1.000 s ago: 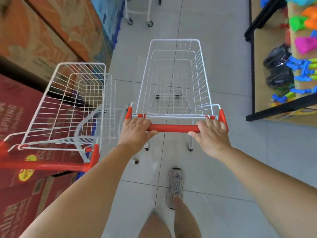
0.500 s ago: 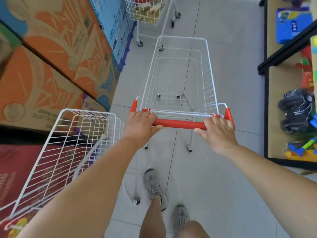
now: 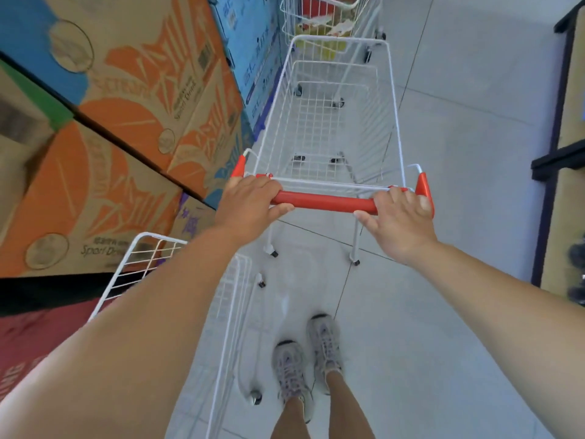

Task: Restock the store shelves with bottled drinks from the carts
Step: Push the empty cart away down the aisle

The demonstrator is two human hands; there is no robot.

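Head view: the person stands in a store aisle with both hands on the red handle (image 3: 326, 202) of a wire cart (image 3: 396, 122) straight ahead, which holds nothing. The left hand (image 3: 250, 204) has its fingers wrapped over the handle's left end; the right hand (image 3: 399, 223) has its fingers clamped over the right end. A second bare cart (image 3: 158, 237) sits near left, beside stacked drink boxes (image 3: 126, 90). A far cart (image 3: 291, 17) holds red and yellow goods, too blurred to name. No loose bottles show, and the shelf (image 3: 557, 160) at right shows no drinks. The job looks to be between loads: bottles must be fetched, then shelved
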